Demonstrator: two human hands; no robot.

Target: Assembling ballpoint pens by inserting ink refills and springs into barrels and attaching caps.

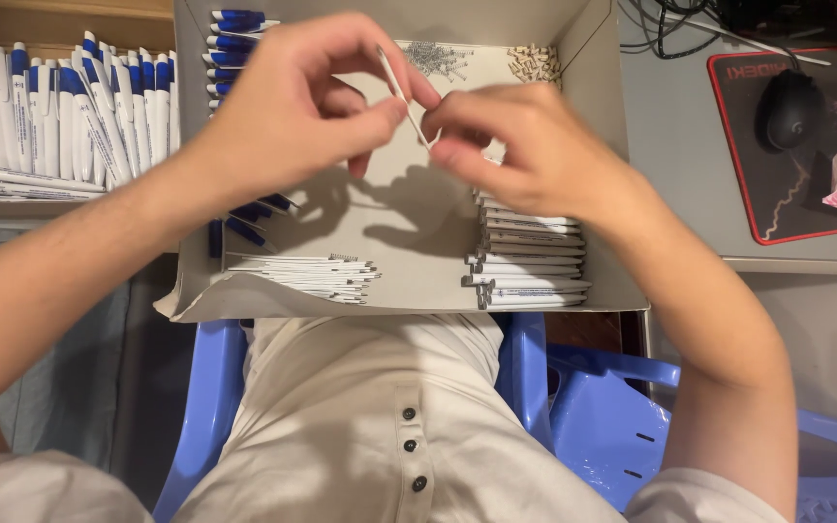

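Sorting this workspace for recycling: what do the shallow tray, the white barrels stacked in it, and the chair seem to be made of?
The tray looks like grey-brown cardboard: matte, with folded flaps and a soft, worn edge. The white barrels look like smooth moulded plastic with a slight sheen, though that is a guess at this size. The chair looks like glossy blue moulded plastic, with highlights and slot holes.

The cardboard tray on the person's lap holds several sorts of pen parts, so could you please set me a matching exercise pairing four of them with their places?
Things:
1. small metal springs
2. white pen barrels
3. thin white refill
4. blue caps

Places:
A. stacked along the right wall of the cardboard tray
B. far left corner of the tray
C. pinched between the left hand and right hand
D. heaped at the tray's far edge

Pairs: 1-D, 2-A, 3-C, 4-B
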